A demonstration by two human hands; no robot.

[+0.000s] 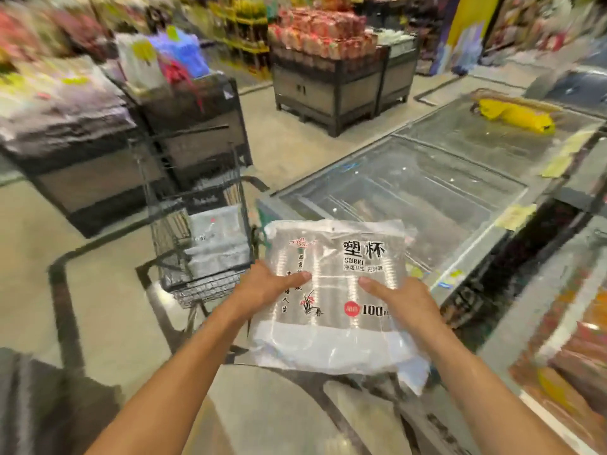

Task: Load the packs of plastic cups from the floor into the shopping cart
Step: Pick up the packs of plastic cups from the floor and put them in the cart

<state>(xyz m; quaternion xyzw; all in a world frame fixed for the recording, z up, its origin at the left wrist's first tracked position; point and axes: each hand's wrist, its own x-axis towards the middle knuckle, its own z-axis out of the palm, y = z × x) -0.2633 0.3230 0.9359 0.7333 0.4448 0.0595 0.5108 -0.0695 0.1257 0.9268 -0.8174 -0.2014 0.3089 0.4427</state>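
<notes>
I hold a clear pack of plastic cups (338,290) with black print and a red "100" label in front of me, off the floor. My left hand (267,285) grips its left edge, thumb lying on top. My right hand (399,298) grips its right side, thumb on top, fingers hidden underneath. The black wire shopping cart (197,238) stands just left of and beyond the pack. Other packs of cups (218,241) lie inside its basket.
A glass-topped chest freezer (427,192) runs along the right, with a yellow item (515,114) on its far lid. Dark display bins (328,90) of packaged goods stand ahead and to the left. Beige floor lies between them. The view is blurred.
</notes>
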